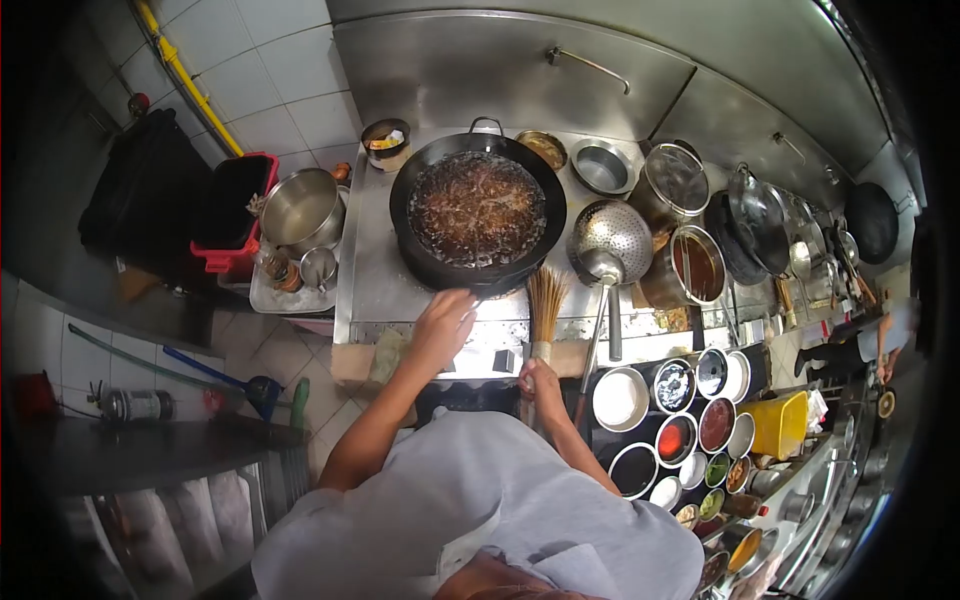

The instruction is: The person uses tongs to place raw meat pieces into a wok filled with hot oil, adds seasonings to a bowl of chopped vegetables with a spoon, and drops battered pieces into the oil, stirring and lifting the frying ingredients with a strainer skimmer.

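A black wok (405, 245) on the steel stove holds dark, bubbling liquid (478, 208) with brown food in it. My left hand (445, 325) is by the wok's near rim, fingers loosely bent and slightly apart, with nothing visible in it. Lower and to the right, my right hand (540, 382) is closed around the handle of a bamboo brush (547, 305), whose bristles point up towards the wok. A perforated ladle (612, 238) with a long handle lies right of the brush.
Metal pots (675, 180) and a sauce pot (712, 268) stand at the right, above several seasoning bowls (620, 398) and a yellow container (778, 425). A large steel pot (302, 212) sits at the left on a tray. Another person (880, 335) is at the far right.
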Demonstrator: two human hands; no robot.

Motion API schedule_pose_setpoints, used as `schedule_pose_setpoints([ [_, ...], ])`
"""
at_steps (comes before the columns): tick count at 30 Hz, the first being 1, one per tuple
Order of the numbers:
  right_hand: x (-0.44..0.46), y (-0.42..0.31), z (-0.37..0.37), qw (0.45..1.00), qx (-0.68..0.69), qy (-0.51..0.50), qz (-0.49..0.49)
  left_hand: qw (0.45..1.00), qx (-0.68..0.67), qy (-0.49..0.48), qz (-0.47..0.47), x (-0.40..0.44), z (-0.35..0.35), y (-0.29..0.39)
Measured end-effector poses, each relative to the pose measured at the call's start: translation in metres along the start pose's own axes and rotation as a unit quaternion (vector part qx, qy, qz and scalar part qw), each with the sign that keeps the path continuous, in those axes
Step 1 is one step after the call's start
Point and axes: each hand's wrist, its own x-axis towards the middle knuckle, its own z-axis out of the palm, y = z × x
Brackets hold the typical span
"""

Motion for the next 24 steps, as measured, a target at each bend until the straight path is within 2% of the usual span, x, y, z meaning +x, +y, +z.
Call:
schedule_pose_setpoints([
  [1,0.000,0.008,-0.001,0.999,-0.042,-0.019,-0.015,1.000,0.001,0.000,-0.001,0.012,0.013,-0.007],
  [3,-0.003,0.016,-0.009,0.984,-0.161,-0.065,-0.036,0.990,0.113,0.017,0.082,0.029,0.040,-0.023],
  [4,-0.003,0.020,-0.012,0.985,-0.159,-0.058,-0.036,0.990,0.108,0.013,0.086,0.030,0.053,-0.033],
  [6,-0.001,0.024,-0.015,0.962,-0.237,-0.064,-0.117,0.987,0.109,-0.115,-0.023,0.033,0.078,-0.051],
  [8,-0.010,0.008,-0.010,0.974,-0.186,-0.053,-0.115,0.988,0.112,-0.102,0.018,0.033,0.093,-0.061],
  [10,-0.019,-0.007,-0.013,0.978,-0.187,-0.031,-0.089,0.988,0.118,-0.096,0.005,0.037,0.103,-0.065],
  [12,-0.035,-0.016,-0.011,0.976,-0.170,0.040,-0.129,0.982,0.149,-0.116,-0.016,0.041,0.105,-0.062],
  [14,-0.030,0.001,-0.029,0.975,-0.117,0.040,-0.182,0.984,0.134,-0.107,0.042,0.042,0.105,-0.063],
  [16,-0.039,-0.005,-0.034,0.987,-0.022,0.101,-0.126,0.986,0.128,-0.099,0.034,0.040,0.107,-0.065],
  [18,-0.040,-0.008,-0.044,0.976,0.120,0.111,-0.143,0.984,0.146,-0.093,0.032,0.037,0.112,-0.073],
  [20,-0.052,-0.034,-0.041,0.953,0.146,0.199,-0.178,0.986,0.131,-0.095,0.051,0.036,0.113,-0.078],
  [24,-0.067,-0.060,-0.084,0.923,0.219,0.242,-0.202,0.980,0.166,-0.094,0.049,0.035,0.114,-0.072],
])
